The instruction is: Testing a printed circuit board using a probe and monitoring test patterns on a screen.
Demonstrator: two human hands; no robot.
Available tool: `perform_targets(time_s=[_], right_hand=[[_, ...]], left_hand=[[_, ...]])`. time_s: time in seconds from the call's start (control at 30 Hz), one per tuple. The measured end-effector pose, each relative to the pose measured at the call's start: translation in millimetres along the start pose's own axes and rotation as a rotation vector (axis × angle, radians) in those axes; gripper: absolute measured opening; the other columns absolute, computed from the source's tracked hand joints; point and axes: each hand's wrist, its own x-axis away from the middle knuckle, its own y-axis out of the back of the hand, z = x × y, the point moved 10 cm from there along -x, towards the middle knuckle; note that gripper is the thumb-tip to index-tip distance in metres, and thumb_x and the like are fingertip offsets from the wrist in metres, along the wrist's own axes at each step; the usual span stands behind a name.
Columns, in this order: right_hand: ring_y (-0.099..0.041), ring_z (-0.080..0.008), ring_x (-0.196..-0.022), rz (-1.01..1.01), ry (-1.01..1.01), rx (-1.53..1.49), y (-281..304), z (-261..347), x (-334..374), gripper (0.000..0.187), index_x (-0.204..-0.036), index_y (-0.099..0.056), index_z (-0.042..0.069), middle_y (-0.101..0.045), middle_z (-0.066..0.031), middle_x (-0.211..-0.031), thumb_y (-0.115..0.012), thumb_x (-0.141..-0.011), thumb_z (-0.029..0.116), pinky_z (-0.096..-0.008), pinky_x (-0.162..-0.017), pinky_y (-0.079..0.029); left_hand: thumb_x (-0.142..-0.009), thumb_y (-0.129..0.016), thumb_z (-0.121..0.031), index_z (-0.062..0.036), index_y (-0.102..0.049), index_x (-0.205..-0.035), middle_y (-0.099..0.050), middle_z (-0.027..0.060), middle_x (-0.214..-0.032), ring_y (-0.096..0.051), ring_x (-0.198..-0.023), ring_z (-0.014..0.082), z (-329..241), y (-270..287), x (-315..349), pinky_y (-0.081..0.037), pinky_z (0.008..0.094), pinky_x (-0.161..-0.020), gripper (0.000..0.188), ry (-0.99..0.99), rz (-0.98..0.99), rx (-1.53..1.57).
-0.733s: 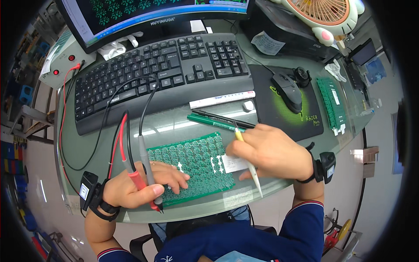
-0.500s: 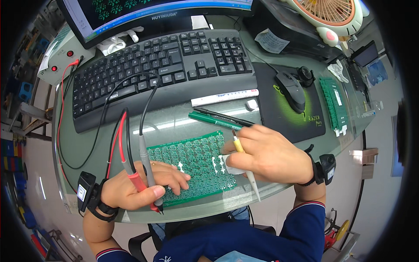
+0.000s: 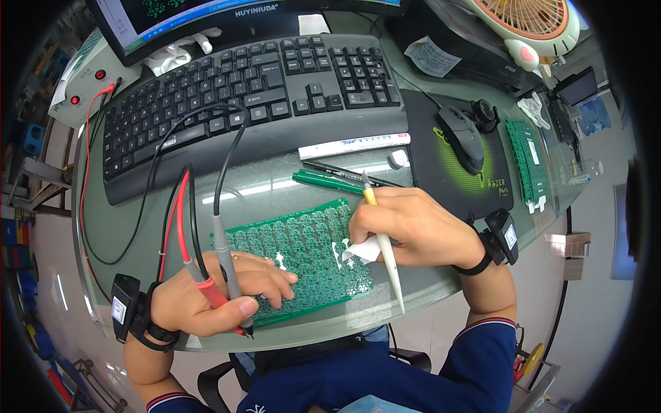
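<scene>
A green printed circuit board panel lies at the table's front, with white patches among its dense pattern. My left hand rests its fingers on the board's left part. A red test probe and a grey-black test probe are held between its thumb and fingers, black tip down past the board's near edge. Over the board's right side, my right hand pinches a small white piece of paper or cloth against the white patches. The same hand also holds a white-and-yellow pen-like tool, its pointed metal end upward.
Beyond the board lie a white marker, a green pen and a black pen. A black keyboard spans the back. The mouse, on its mat, and more green boards are rightward. Probe leads run to a box.
My right hand has shifted slightly up and left, showing more of the white piece. The camera view has shifted a little. Both probes and the pen-like tool are still held.
</scene>
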Motion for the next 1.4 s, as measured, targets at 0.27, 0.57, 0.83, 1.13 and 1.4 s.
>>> perform_targets(time_s=[0.27, 0.57, 0.83, 1.13, 1.4], right_hand=[[-0.061, -0.0285, -0.071, 0.011, -0.007, -0.017, 0.1, -2.8, 1.4, 0.018, -0.085, -0.053, 0.009, -0.058, -0.0055, -0.073, -0.067, -0.076, 0.006, -0.0394, -0.058, -0.047], [-0.060, -0.0277, -0.079, 0.069, -0.033, -0.053, 2.5, 0.0, 2.9, 0.018, -0.089, -0.056, 0.010, -0.058, -0.0052, -0.079, -0.070, -0.077, 0.009, -0.0394, -0.066, -0.048], [-0.058, -0.0273, -0.080, 0.070, 0.079, -0.025, 3.1, 11.8, 4.6, 0.013, -0.085, -0.056, 0.010, -0.056, -0.0050, -0.080, -0.067, -0.078, 0.007, -0.0387, -0.067, -0.048], [-0.064, -0.0305, -0.074, 0.041, 0.017, -0.147, 10.7, 16.5, 6.3, 0.011, -0.090, -0.055, 0.007, -0.064, -0.0067, -0.089, -0.064, -0.084, 0.007, -0.0394, -0.062, -0.051], [-0.070, -0.0301, -0.097, -0.039, 0.073, -0.491, 31.9, 17.9, 8.3, 0.024, -0.085, -0.054, 0.005, -0.072, -0.0139, -0.104, -0.075, -0.074, 0.003, -0.0367, -0.083, -0.055]], left_hand=[[-0.094, -0.045, -0.023, -0.0009, -0.064, -0.097, -0.068, 0.0154, -0.106, -0.062, -0.113, 0.0358, 0.0, 0.2, -0.1, -0.046, 0.0461, -0.101, 0.029, 0.000, 0.004, -0.001], [-0.095, -0.045, -0.024, -0.0008, -0.064, -0.097, -0.068, 0.0154, -0.106, -0.062, -0.113, 0.0358, -0.3, -0.1, -0.4, -0.045, 0.0460, -0.102, 0.030, 0.001, 0.005, -0.003], [-0.094, -0.046, -0.024, -0.0004, -0.064, -0.097, -0.068, 0.0157, -0.105, -0.062, -0.113, 0.0364, -2.1, 0.2, 0.0, -0.045, 0.0467, -0.101, 0.029, -0.018, -0.001, -0.018], [-0.093, -0.047, -0.024, -0.0010, -0.064, -0.096, -0.068, 0.0160, -0.106, -0.063, -0.113, 0.0362, -7.3, -0.8, -1.4, -0.045, 0.0466, -0.102, 0.028, -0.014, 0.003, -0.075], [-0.095, -0.038, -0.029, 0.0001, -0.064, -0.091, -0.066, 0.0165, -0.108, -0.058, -0.118, 0.0359, -25.2, 52.4, 21.1, -0.037, 0.0481, -0.106, 0.039, -0.137, -0.396, -0.070]])
